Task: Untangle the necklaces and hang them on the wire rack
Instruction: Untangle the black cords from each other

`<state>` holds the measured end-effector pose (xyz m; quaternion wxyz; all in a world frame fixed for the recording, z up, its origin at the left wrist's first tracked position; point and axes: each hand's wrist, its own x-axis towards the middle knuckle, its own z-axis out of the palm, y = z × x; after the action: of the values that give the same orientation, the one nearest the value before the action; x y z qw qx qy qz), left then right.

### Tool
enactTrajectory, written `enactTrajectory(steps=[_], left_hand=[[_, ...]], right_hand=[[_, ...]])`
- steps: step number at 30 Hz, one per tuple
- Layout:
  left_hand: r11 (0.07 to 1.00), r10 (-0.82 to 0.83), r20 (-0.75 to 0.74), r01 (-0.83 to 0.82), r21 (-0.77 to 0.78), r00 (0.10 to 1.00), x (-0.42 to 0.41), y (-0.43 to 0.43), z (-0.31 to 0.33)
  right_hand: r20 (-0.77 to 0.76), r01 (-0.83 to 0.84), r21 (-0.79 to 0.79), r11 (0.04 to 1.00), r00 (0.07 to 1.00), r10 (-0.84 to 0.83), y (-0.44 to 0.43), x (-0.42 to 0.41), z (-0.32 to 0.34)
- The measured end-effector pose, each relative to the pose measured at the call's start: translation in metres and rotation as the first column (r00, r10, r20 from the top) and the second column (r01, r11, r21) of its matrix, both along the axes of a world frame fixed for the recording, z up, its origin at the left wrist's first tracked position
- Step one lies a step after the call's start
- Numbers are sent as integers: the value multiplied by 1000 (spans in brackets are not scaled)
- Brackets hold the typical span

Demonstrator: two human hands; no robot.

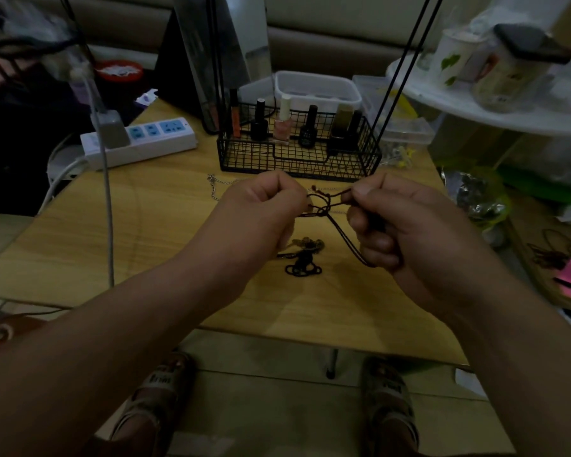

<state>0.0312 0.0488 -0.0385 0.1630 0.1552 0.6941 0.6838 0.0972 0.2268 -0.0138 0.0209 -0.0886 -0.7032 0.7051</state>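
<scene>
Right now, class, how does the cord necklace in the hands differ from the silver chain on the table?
The cord necklace is dark and crossed in a tangle; the silver chain is pale and fine. The cord necklace is held up, pinched by the left hand and right hand; the silver chain lies on the table. Both are thin strands.

Dim, underexposed room light, yellowish on the tabletop (165, 232). The left hand (264, 209) and right hand (409, 225) are fairly sharp; the necklace (323, 211) between them barely reads. Edges bend, darken and blur; the shelf (475, 117) clutter is soft.
</scene>
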Motion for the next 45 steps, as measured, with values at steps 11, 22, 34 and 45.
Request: enactTrajectory(steps=[11, 22, 34, 45], left_hand=[[997, -39, -11, 39, 67, 999, -1, -3, 1], [993, -57, -3, 57, 105, 998, 0, -3, 2], [987, -114, -14, 114, 116, 993, 3, -7, 8], [993, -106, -66, 109, 43, 992, 3, -8, 8]], right_hand=[[-24, -47, -299, 953, 999, 41, 3, 0, 5], [-88, -67, -243, 968, 995, 47, 1, -2, 5], [-50, -28, -182, 983, 999, 19, 3, -3, 0], [56, -77, 56, 995, 996, 74, -3, -1, 1]])
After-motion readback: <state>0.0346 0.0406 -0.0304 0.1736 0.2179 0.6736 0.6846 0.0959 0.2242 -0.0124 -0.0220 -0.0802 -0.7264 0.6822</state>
